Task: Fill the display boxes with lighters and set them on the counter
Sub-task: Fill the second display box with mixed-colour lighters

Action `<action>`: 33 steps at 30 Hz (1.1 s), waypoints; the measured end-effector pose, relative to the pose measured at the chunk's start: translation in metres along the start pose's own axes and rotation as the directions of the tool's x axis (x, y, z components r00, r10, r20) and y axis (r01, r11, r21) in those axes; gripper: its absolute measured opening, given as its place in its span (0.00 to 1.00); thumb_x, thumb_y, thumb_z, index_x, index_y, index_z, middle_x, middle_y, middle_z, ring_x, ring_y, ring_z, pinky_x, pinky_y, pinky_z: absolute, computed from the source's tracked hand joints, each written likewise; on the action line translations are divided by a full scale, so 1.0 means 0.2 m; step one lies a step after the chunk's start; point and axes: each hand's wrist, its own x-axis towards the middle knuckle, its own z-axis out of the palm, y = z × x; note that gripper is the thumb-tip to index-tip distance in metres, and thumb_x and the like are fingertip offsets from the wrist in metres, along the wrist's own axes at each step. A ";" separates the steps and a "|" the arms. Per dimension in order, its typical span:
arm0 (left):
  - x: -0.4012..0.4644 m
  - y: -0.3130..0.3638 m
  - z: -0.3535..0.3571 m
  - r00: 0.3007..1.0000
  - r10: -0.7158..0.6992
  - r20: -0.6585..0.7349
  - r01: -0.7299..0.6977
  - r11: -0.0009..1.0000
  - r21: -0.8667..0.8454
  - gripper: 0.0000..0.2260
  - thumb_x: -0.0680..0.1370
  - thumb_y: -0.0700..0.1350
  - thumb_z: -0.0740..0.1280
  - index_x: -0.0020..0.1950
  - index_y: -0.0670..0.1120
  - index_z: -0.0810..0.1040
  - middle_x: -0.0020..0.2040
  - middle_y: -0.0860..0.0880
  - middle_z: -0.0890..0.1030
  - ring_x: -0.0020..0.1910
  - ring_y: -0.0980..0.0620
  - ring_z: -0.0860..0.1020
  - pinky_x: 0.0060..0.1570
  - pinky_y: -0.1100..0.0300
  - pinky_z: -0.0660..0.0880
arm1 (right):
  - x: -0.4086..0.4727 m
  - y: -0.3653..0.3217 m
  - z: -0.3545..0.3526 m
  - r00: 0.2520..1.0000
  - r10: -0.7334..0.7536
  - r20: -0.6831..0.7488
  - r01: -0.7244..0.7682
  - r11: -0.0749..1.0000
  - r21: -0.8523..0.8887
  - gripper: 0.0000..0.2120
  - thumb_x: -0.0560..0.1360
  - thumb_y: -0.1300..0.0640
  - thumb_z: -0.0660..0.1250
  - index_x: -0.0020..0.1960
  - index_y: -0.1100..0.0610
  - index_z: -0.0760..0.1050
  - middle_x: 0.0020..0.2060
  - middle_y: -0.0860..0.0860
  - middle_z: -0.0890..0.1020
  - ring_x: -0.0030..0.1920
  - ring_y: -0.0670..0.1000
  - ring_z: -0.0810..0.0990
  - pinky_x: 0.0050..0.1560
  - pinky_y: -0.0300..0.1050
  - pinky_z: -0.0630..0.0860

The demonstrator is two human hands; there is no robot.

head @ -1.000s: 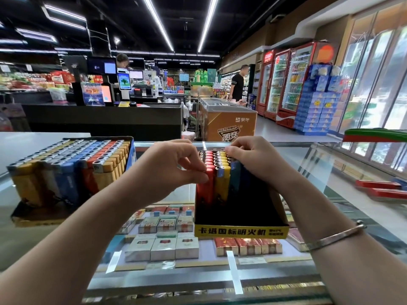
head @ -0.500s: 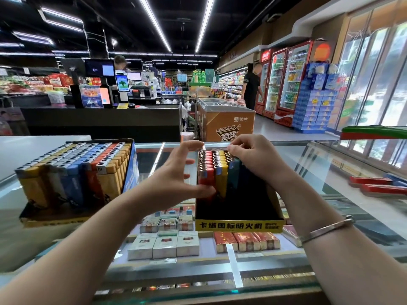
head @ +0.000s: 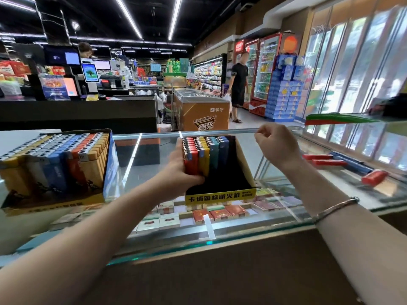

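One full lighter box (head: pixel 55 164) sits at the bench's left edge. Left hand (head: pixel 178 172) grips the half-filled black display box (head: pixel 220 172); right hand (head: pixel 275 146) clenched, empty, so more lighters needed.

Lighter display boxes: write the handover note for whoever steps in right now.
Left hand grips the left side of the black-and-yellow display box on the glass counter.
Right hand hangs curled above the box's right side, holding nothing visible.
Done: blue display box at left looks full and set down.
Left: the black box holds four rows of lighters; its right side looks unfilled.
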 end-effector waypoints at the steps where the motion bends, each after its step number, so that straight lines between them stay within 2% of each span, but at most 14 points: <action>1: 0.01 0.00 0.02 1.000 0.001 -0.014 -0.001 1.000 0.013 0.51 0.69 0.32 0.71 0.75 0.58 0.39 0.72 0.47 0.53 0.59 0.51 0.64 0.41 0.70 0.72 | 0.00 0.04 -0.05 0.999 0.035 -0.002 -0.035 0.995 -0.096 0.07 0.75 0.59 0.61 0.46 0.59 0.78 0.41 0.56 0.80 0.42 0.58 0.77 0.43 0.46 0.73; 3: 0.02 0.01 0.06 1.000 0.003 -0.031 -0.002 0.999 0.035 0.51 0.69 0.34 0.72 0.75 0.57 0.38 0.72 0.47 0.54 0.59 0.50 0.63 0.48 0.65 0.71 | 0.00 0.12 -0.14 0.991 0.131 0.013 -0.120 0.938 -0.325 0.09 0.76 0.58 0.59 0.49 0.59 0.77 0.43 0.58 0.79 0.41 0.58 0.74 0.42 0.46 0.71; 5: 0.03 0.01 0.08 0.999 0.004 -0.038 -0.002 0.999 0.050 0.51 0.69 0.35 0.72 0.75 0.55 0.38 0.72 0.47 0.53 0.62 0.48 0.63 0.56 0.61 0.68 | 0.01 0.20 -0.23 0.962 0.267 0.059 -0.195 0.821 -0.536 0.11 0.76 0.57 0.58 0.55 0.60 0.75 0.46 0.58 0.78 0.42 0.57 0.72 0.42 0.46 0.68; 6: 0.03 0.01 0.09 0.999 0.004 -0.039 -0.002 0.999 0.049 0.51 0.69 0.35 0.72 0.75 0.55 0.37 0.72 0.48 0.53 0.63 0.49 0.62 0.56 0.61 0.66 | 0.00 0.23 -0.28 0.939 0.334 0.082 -0.217 0.759 -0.614 0.13 0.77 0.56 0.59 0.59 0.58 0.73 0.49 0.58 0.78 0.42 0.57 0.73 0.41 0.46 0.67; 9: 0.05 0.01 0.10 0.999 -0.011 -0.049 0.014 0.999 0.047 0.51 0.69 0.35 0.72 0.75 0.55 0.37 0.72 0.47 0.53 0.62 0.49 0.63 0.52 0.63 0.68 | -0.04 0.34 -0.38 0.876 0.478 0.067 -0.265 0.591 -0.762 0.18 0.77 0.52 0.61 0.65 0.55 0.70 0.51 0.56 0.78 0.48 0.57 0.76 0.43 0.46 0.68; 11: 0.06 0.02 0.11 0.998 -0.035 -0.049 0.038 0.998 0.044 0.51 0.69 0.36 0.72 0.75 0.55 0.36 0.73 0.47 0.52 0.66 0.45 0.63 0.53 0.61 0.69 | -0.08 0.40 -0.41 0.849 0.528 -0.010 -0.306 0.476 -0.824 0.19 0.76 0.51 0.62 0.64 0.58 0.70 0.55 0.57 0.76 0.52 0.58 0.76 0.45 0.48 0.70; 14: 0.07 0.05 0.17 0.998 -0.040 -0.052 0.043 0.998 0.040 0.51 0.69 0.36 0.72 0.75 0.55 0.36 0.73 0.47 0.51 0.66 0.45 0.63 0.52 0.61 0.68 | -0.12 0.47 -0.44 0.781 0.618 -0.091 -0.389 0.367 -0.845 0.22 0.77 0.51 0.60 0.67 0.61 0.68 0.61 0.59 0.71 0.58 0.60 0.74 0.49 0.51 0.73; 18: 0.08 0.06 0.22 0.999 -0.009 -0.052 0.012 0.997 0.071 0.51 0.70 0.38 0.72 0.75 0.55 0.35 0.73 0.47 0.51 0.59 0.50 0.63 0.51 0.62 0.68 | -0.13 0.49 -0.43 0.795 0.601 -0.082 -0.355 0.351 -0.866 0.15 0.77 0.58 0.61 0.63 0.60 0.72 0.51 0.57 0.76 0.47 0.56 0.75 0.41 0.48 0.71; 21: 0.09 0.05 0.22 0.998 0.027 -0.062 -0.022 0.997 0.080 0.51 0.69 0.38 0.73 0.75 0.54 0.37 0.73 0.46 0.53 0.61 0.50 0.63 0.53 0.61 0.68 | -0.11 0.48 -0.44 0.803 0.591 -0.076 -0.346 0.358 -0.867 0.20 0.76 0.59 0.65 0.66 0.60 0.68 0.45 0.56 0.72 0.46 0.56 0.75 0.38 0.47 0.68; 22: 0.09 0.04 0.22 0.997 0.039 -0.060 -0.035 0.997 0.074 0.51 0.69 0.38 0.73 0.76 0.54 0.38 0.73 0.45 0.54 0.64 0.48 0.63 0.57 0.59 0.68 | -0.11 0.48 -0.44 0.804 0.590 -0.073 -0.352 0.373 -0.858 0.21 0.75 0.59 0.65 0.67 0.61 0.67 0.45 0.56 0.72 0.46 0.56 0.74 0.40 0.47 0.69; 24: 0.08 0.03 0.20 0.997 0.060 -0.048 -0.058 0.997 0.052 0.51 0.68 0.38 0.74 0.76 0.54 0.39 0.73 0.45 0.55 0.68 0.45 0.62 0.66 0.51 0.66 | -0.09 0.49 -0.44 0.798 0.600 -0.052 -0.372 0.424 -0.826 0.24 0.75 0.61 0.65 0.69 0.62 0.63 0.52 0.59 0.74 0.51 0.59 0.74 0.46 0.51 0.72; 27: 0.07 0.03 0.19 0.996 0.088 -0.035 -0.086 0.995 0.044 0.51 0.67 0.39 0.75 0.76 0.53 0.40 0.73 0.45 0.55 0.70 0.45 0.60 0.69 0.47 0.63 | -0.07 0.51 -0.43 0.769 0.638 -0.032 -0.407 0.450 -0.795 0.32 0.75 0.59 0.66 0.73 0.62 0.54 0.61 0.63 0.72 0.60 0.62 0.71 0.56 0.55 0.71; 30: 0.06 0.02 0.18 0.995 0.094 -0.018 -0.093 0.995 0.036 0.50 0.68 0.40 0.74 0.76 0.54 0.40 0.74 0.47 0.54 0.70 0.47 0.59 0.66 0.54 0.62 | -0.06 0.55 -0.43 0.801 0.596 -0.062 -0.362 0.400 -0.842 0.30 0.75 0.57 0.66 0.72 0.63 0.58 0.63 0.63 0.72 0.62 0.62 0.70 0.59 0.54 0.68; 33: 0.06 0.01 0.18 0.996 0.090 -0.008 -0.090 0.995 0.033 0.50 0.68 0.41 0.74 0.76 0.55 0.40 0.74 0.49 0.53 0.70 0.46 0.59 0.64 0.54 0.63 | -0.03 0.56 -0.42 0.860 0.505 -0.068 -0.303 0.399 -0.866 0.20 0.75 0.55 0.65 0.65 0.59 0.69 0.57 0.58 0.77 0.58 0.59 0.73 0.57 0.53 0.69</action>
